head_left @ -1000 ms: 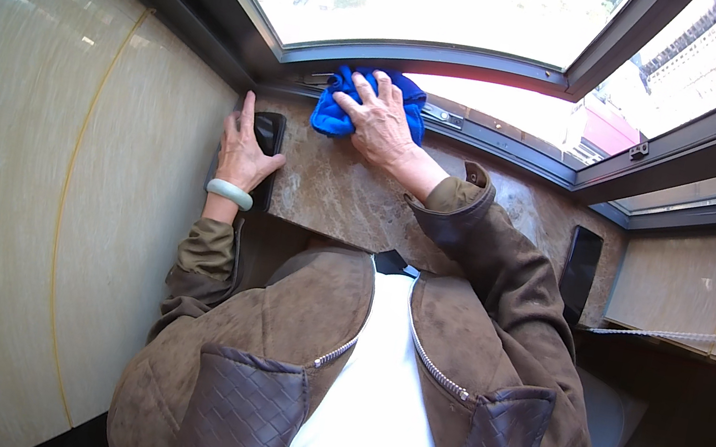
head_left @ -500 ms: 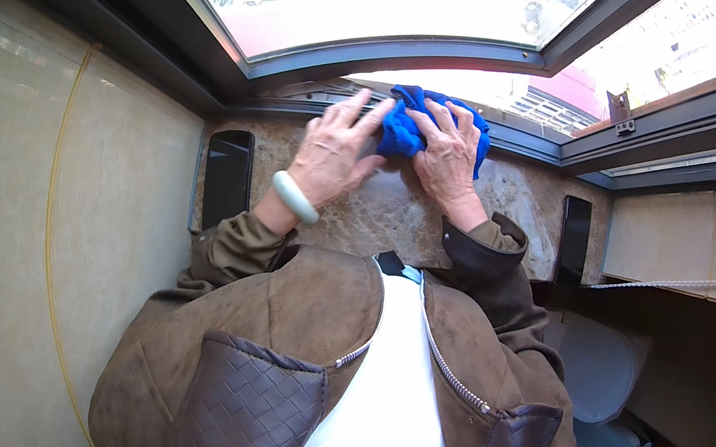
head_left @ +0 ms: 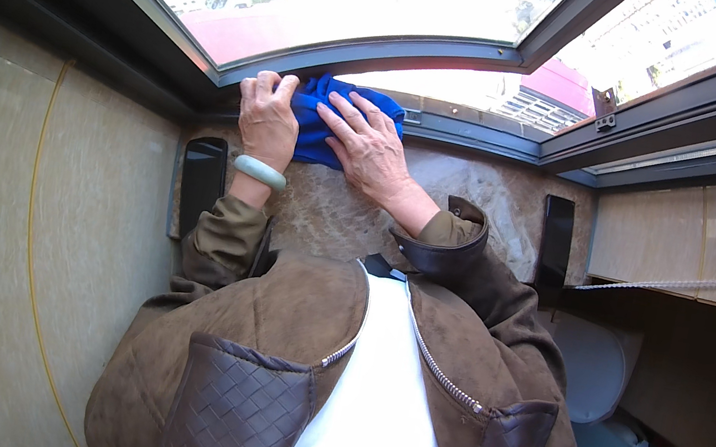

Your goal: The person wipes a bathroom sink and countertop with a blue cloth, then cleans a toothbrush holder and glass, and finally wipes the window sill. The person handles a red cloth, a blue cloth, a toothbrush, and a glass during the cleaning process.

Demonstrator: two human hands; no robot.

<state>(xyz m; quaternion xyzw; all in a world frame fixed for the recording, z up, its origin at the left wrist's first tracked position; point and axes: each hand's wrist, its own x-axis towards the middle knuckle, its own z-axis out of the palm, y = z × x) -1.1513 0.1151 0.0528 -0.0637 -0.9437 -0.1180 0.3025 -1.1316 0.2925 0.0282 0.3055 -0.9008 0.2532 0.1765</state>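
Note:
A blue cloth lies bunched on the brown marbled window sill, right against the dark window frame. My left hand grips the cloth's left end with curled fingers; a pale green bangle sits on that wrist. My right hand presses flat on top of the cloth, fingers spread and pointing left. Both brown jacket sleeves reach up from my chest toward the sill.
A dark phone-like slab lies at the sill's left end and another dark slab at the right end. Beige tiled walls flank the sill. A thin yellow cord runs down the left wall. A white toilet seat sits lower right.
My left hand left the dark slab on the left and joined my right hand on the blue cloth. The cloth and both hands now sit against the window frame.

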